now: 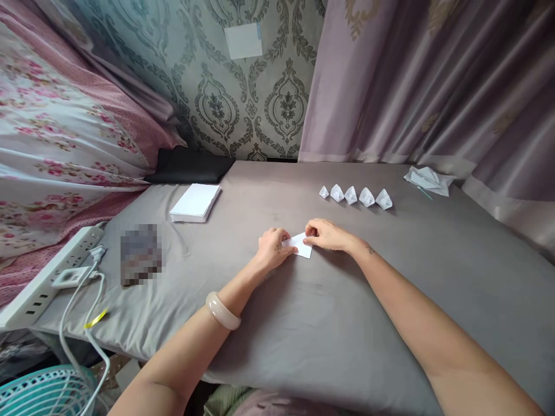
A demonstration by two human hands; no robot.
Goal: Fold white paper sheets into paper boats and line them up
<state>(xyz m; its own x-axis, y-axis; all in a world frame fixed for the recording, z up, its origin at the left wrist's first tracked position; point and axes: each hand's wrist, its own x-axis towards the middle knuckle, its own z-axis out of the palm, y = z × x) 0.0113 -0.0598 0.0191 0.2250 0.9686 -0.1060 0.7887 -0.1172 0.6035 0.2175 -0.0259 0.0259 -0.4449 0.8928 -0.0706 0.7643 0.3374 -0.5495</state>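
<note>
A small piece of folded white paper (302, 248) is held between my two hands, low over the grey cloth (277, 312). My left hand (274, 245) pinches its left end, thumb and fingers closed on it. On the upper right edge, my right hand (324, 234) grips the same paper with bent fingers and thumb. Beyond my right hand stands a row of several folded white paper pieces (350, 196), the leftmost one smaller. To the far left lies a stack of white paper sheets (196, 202).
Crumpled white papers (430, 179) lie at the back right beside a thin greenish stick (425, 193). A black folded item (191, 164) is at the back left. On the left are a power strip (52, 271) with white cables, a pixelated object (141, 254) and a turquoise fan (43, 390).
</note>
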